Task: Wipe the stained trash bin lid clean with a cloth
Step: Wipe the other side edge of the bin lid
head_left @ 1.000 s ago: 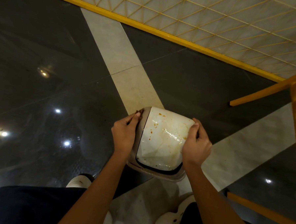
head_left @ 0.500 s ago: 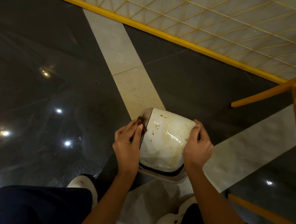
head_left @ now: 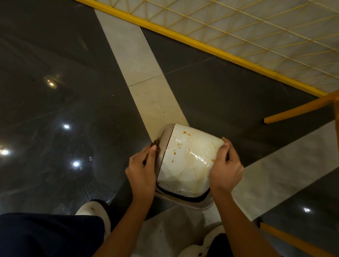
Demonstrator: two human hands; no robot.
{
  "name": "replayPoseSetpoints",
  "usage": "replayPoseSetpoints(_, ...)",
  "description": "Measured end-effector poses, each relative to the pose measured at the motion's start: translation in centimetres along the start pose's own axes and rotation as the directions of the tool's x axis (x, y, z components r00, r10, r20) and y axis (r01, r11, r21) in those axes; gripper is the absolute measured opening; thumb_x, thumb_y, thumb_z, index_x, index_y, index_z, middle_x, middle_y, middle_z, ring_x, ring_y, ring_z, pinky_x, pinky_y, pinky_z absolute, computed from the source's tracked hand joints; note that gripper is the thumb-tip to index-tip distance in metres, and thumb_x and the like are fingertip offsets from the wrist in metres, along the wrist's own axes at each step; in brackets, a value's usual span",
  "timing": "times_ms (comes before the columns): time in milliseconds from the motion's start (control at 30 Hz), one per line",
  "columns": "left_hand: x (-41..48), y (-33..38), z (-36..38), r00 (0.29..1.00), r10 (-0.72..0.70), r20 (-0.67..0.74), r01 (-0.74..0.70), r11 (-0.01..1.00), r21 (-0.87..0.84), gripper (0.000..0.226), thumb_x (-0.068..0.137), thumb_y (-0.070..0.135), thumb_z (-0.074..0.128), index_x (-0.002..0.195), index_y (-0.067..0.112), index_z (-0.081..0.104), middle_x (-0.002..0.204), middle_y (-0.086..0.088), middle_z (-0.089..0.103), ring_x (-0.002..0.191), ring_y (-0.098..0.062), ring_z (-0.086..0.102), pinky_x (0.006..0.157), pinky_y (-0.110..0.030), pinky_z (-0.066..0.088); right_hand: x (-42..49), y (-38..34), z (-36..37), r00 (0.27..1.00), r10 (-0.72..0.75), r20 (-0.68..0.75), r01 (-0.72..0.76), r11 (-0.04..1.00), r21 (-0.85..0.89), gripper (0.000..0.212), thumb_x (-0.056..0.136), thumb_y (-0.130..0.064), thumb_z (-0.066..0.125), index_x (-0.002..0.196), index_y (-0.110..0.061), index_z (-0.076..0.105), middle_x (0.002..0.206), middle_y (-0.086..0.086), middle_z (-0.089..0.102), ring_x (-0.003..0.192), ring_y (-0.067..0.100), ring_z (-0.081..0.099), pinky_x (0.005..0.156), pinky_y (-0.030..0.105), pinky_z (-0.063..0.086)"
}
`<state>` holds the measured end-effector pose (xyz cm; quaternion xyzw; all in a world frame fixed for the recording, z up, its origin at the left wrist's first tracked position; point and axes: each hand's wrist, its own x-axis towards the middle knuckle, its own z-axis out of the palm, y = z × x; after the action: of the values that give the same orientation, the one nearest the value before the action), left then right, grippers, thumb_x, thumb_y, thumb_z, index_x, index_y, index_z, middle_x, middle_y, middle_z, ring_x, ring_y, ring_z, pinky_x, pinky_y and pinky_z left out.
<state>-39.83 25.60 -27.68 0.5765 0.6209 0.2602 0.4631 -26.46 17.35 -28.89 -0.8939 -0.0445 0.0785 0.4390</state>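
Fingers of left hand (head_left: 140, 172) now pinch brown cloth (head_left: 156, 145) against lid (head_left: 188, 160); right hand (head_left: 226, 168) still grips lid's edge.

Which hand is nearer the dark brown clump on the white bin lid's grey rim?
Left. The left hand grips the rim, thumb tip beside the dark brown clump; the right hand holds the opposite side of the white plastic bin lid.

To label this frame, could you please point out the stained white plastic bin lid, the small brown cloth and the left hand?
stained white plastic bin lid (head_left: 190, 164), head view, middle of its top.
small brown cloth (head_left: 158, 145), head view, crumpled part beyond the fingertips.
left hand (head_left: 141, 172), head view, back of the hand.
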Motion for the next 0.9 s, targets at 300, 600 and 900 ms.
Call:
replayPoseSetpoints(300,0.5,0.6,0.4,0.996,0.082,0.016,-0.082,0.996,-0.024,0.024,0.087,0.023,0.061,0.109,0.017,0.067,0.097,0.017,0.061,0.098,0.001,0.052,0.076,0.003,0.036,-0.2,-0.1,0.0,1.000,-0.017,-0.010,0.017,1.000,0.016,0.045,0.089,-0.044,0.033,0.115,-0.025,0.065,0.113,0.001,0.067,0.100,0.018,0.061,0.085,0.030,0.049)
replayPoseSetpoints(600,2.6,0.3,0.5,0.989,-0.047,0.138,0.061,0.993,-0.101,0.023,0.088,0.028,0.060,0.109,0.023,0.066,0.097,0.016,0.065,0.096,-0.001,0.058,0.087,-0.020,0.044,-0.1,-0.2,-0.1,1.000,0.005,0.008,-0.005,1.000,0.007,0.031,0.097,-0.033,0.042,0.116,-0.025,0.064,0.114,0.000,0.067,0.102,0.017,0.060,0.088,0.031,0.048)
replayPoseSetpoints(900,4.9,0.5,1.4,0.973,-0.068,0.222,0.090,0.992,-0.090,0.024,0.088,0.026,0.060,0.108,0.015,0.068,0.101,0.001,0.071,0.091,-0.003,0.063,0.082,-0.019,0.050,-0.1,-0.1,0.0,1.000,-0.028,0.003,0.028,1.000,-0.009,0.035,0.095,-0.036,0.038,0.115,-0.024,0.064,0.115,0.000,0.067,0.102,0.017,0.060,0.084,0.025,0.044)
